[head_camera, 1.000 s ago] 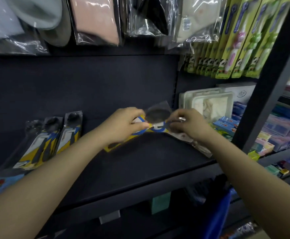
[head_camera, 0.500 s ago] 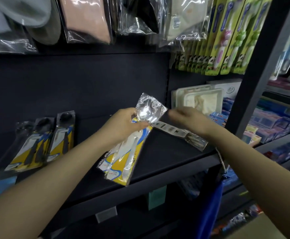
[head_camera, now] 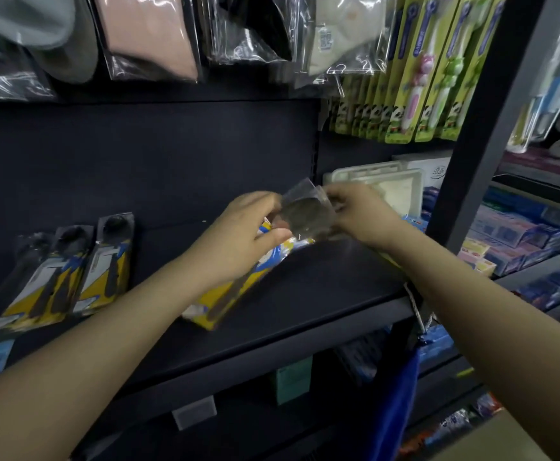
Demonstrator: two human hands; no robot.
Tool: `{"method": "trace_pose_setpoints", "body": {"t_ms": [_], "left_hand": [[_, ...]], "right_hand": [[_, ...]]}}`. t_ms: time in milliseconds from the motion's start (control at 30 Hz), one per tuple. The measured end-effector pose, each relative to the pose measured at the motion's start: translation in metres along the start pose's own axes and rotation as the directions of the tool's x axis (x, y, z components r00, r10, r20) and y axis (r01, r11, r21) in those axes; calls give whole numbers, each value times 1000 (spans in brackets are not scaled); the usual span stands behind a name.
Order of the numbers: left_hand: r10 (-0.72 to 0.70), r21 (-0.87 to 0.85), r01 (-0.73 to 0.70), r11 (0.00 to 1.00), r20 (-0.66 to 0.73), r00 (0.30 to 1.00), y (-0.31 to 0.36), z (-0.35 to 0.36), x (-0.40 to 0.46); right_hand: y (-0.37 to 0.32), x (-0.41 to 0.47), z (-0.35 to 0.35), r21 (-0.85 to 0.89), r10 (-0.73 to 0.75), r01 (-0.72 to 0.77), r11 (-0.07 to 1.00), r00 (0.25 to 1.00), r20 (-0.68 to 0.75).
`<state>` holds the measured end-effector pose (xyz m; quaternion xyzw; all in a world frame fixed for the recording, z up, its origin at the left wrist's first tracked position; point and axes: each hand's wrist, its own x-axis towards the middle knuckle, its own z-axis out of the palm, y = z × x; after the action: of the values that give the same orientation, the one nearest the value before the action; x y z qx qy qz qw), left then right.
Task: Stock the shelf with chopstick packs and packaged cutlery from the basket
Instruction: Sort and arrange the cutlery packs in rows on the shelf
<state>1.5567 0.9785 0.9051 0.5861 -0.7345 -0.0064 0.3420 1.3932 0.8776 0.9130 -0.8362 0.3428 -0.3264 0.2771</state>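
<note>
A: Both hands back together. Left hand [head_camera: 238, 241] grips the yellow-blue cutlery pack [head_camera: 235, 291], which half a sec ago hung off the shelf [head_camera: 305, 301] edge and now lies angled on the shelf.
B: And the right hand [head_camera: 358, 214]?
A: Pinching the clear wrap at the pack's top. A sec ago it held another clear pack; can't see that now.
B: So it's nearly placed, w/ the stocked packs [head_camera: 82, 271] well to the left.
</note>
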Motion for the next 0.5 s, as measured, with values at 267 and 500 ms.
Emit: {"method": "trace_pose_setpoints", "body": {"t_ms": [267,500], "left_hand": [[-130,121,136,983,-53,990,-6,-13,4],[-227,264,197,944,88,970,-19,-1,1]], "right_hand": [[-13,5,27,609,0,-103,786,986,167],[-11,7,46,741,28,-269,616,947,321]]}}
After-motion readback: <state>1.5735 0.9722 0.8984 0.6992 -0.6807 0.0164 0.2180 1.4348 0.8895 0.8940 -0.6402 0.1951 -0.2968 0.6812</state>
